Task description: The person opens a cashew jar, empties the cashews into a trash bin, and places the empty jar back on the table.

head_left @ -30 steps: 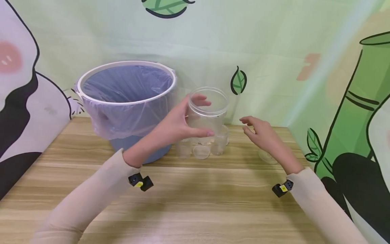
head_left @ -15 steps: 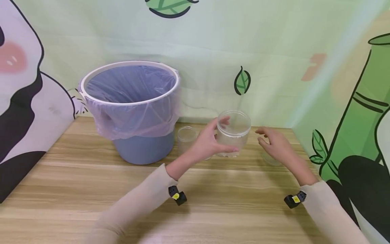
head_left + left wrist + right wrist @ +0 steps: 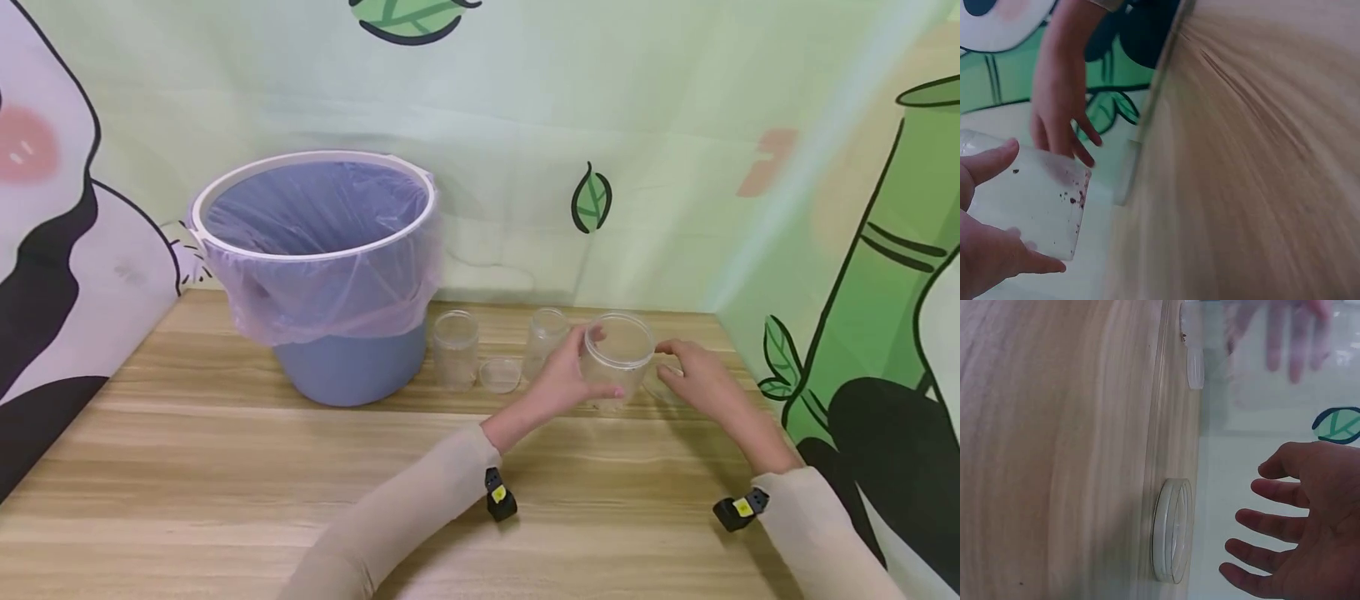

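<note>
My left hand [image 3: 558, 383] grips a large clear jar [image 3: 618, 367] round its side, lifted over the right part of the table. Dark specks cling near the bottom of this jar [image 3: 1029, 194] in the left wrist view. Just to its right is my right hand [image 3: 701, 383], fingers loosely bent and holding nothing. Below that hand a round clear lid [image 3: 1172, 531] lies flat on the table, as the right wrist view shows. Whether the right fingertips touch the jar cannot be told.
Two smaller clear jars [image 3: 455, 354] stand at the back of the wooden table [image 3: 420, 467], with a small clear lid [image 3: 500, 376] between them. Left of them is a blue bin [image 3: 352, 367] lined with a thin plastic bag. A printed cloth [image 3: 510, 125] hangs behind.
My left hand has carried the large jar rightward and down, away from the smaller jars and toward the right hand. The right hand has shifted slightly right and lower, still holding nothing.
</note>
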`<control>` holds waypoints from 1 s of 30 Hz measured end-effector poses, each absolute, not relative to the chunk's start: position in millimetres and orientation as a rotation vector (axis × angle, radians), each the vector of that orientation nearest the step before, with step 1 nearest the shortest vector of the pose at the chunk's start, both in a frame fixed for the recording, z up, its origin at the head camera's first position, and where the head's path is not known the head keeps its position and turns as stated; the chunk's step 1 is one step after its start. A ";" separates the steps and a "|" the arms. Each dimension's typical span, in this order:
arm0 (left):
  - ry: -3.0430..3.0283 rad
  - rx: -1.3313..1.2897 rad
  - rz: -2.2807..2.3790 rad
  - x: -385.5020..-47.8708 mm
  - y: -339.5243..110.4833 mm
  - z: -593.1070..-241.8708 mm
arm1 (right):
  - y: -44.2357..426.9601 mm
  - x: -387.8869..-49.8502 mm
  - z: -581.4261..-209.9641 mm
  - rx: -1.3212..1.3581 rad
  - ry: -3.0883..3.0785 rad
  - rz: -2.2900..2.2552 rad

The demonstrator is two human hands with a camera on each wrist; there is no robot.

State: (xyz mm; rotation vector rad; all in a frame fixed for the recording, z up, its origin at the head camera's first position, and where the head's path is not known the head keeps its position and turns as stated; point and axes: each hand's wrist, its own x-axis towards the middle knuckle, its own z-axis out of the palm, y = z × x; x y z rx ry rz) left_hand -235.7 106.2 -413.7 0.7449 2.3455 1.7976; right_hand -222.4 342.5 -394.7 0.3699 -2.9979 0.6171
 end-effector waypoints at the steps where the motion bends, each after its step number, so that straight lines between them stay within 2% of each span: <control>1: 2.356 0.730 1.795 -238.1 110.3 -417.2 | 343.7 -222.0 -395.6 0.372 -2.993 0.620; 19: 2.336 0.412 1.925 -260.8 139.8 -449.3 | 345.7 -213.7 -407.8 0.345 -3.030 0.620; 30: 2.320 0.453 1.900 -261.5 135.9 -445.2 | 343.1 -210.3 -407.8 0.337 -3.045 0.627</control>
